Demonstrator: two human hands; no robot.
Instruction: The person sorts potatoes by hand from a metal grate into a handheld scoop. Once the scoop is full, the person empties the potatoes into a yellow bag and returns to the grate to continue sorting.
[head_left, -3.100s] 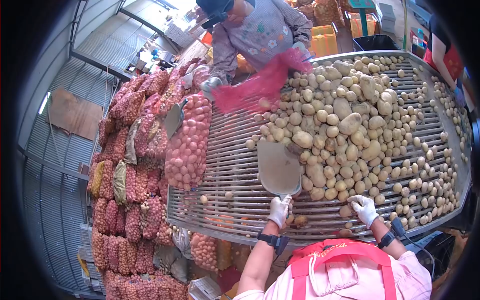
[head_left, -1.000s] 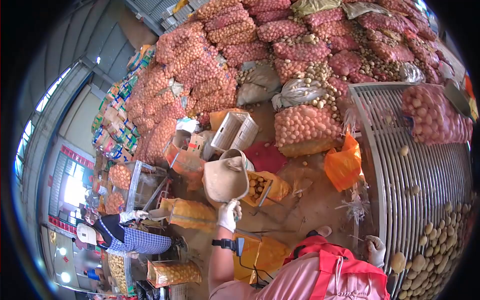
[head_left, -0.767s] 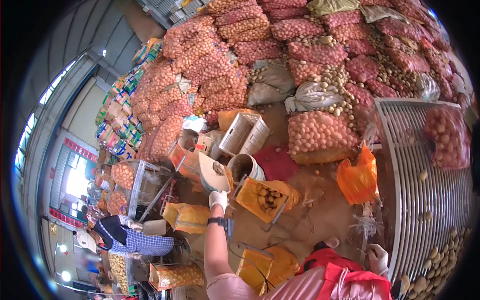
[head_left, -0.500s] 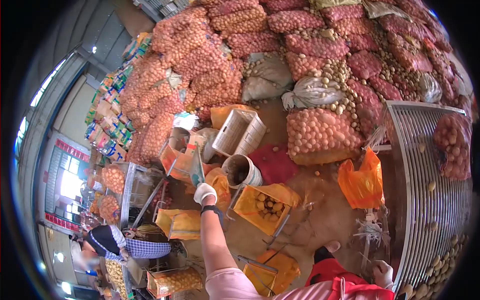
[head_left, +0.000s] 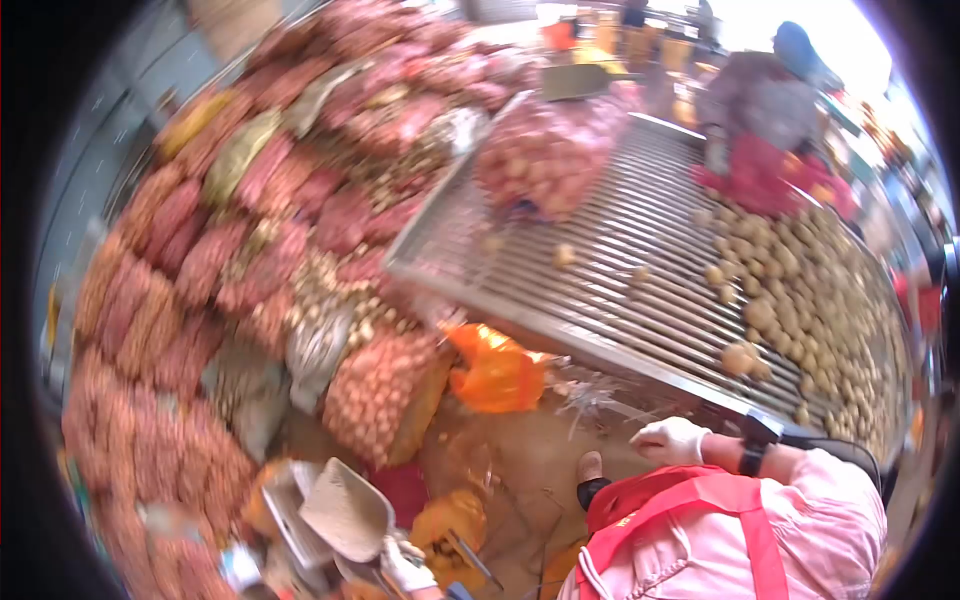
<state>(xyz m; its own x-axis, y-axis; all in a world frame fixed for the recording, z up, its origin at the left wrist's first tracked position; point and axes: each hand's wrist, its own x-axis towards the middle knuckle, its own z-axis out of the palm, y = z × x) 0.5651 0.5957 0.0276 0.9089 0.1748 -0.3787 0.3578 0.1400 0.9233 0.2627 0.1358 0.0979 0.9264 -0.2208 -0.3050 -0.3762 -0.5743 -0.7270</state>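
Observation:
At the lower left, my left hand (head_left: 407,563), in a white glove, is wrapped round the handle end of a grey scoop (head_left: 347,510). The scoop's broad pan tilts up in front of a white crate (head_left: 290,515). My right hand (head_left: 670,440), also gloved, hangs beside the red apron (head_left: 690,510), near the lower edge of the slatted metal table (head_left: 600,345). Its fingers are curled together, and whether anything is inside them is hidden. Round tubers (head_left: 790,290) lie on the right part of the slats.
Stacked pink mesh sacks (head_left: 150,460) fill the left. A full mesh sack (head_left: 545,155) rests on the table's far end. Beyond it a person in a blue head covering (head_left: 795,50) stands by the tubers. An orange bag (head_left: 498,370) hangs near the table's corner.
The view has swung right, bringing the slatted table to the middle. The scoop, seen edge-on before, now shows its broad pan. My right hand has come up beside the apron.

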